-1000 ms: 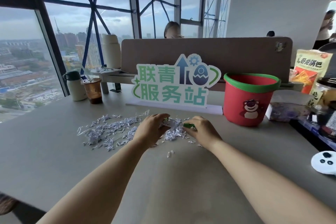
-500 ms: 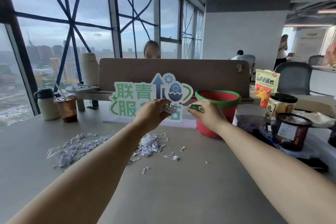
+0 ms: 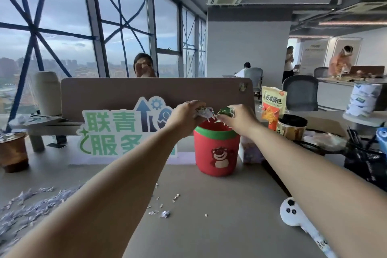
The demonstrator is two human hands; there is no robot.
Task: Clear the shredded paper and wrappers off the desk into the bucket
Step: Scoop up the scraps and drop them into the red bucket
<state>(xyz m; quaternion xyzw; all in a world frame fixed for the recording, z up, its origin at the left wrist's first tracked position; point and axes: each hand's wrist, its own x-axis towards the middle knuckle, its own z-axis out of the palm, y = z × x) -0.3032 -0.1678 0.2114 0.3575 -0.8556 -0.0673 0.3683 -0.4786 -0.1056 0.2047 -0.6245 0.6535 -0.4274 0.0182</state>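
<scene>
A red bucket (image 3: 216, 151) with a green rim and a bear picture stands on the grey desk (image 3: 209, 226). Both hands hover just above its mouth. My left hand (image 3: 186, 114) grips a clump of shredded paper (image 3: 204, 112), with strips hanging below the fingers. My right hand (image 3: 237, 117) pinches a green wrapper (image 3: 226, 111) together with a few paper bits. A large pile of shredded paper (image 3: 27, 205) lies at the desk's left, and small scraps (image 3: 165, 213) are scattered in the middle.
A green and white sign (image 3: 117, 130) stands left of the bucket against a brown divider (image 3: 125, 90). An iced drink cup (image 3: 13, 151) sits far left. Snack bag (image 3: 273, 107), jar (image 3: 291, 128) and black mesh holder (image 3: 364, 163) crowd the right. A white plush toy (image 3: 293, 213) lies near right.
Both hands lifted from the desk with paper and wrapper and moved right, from in front of the sign to above the bucket. The camera view rose and swung right.
</scene>
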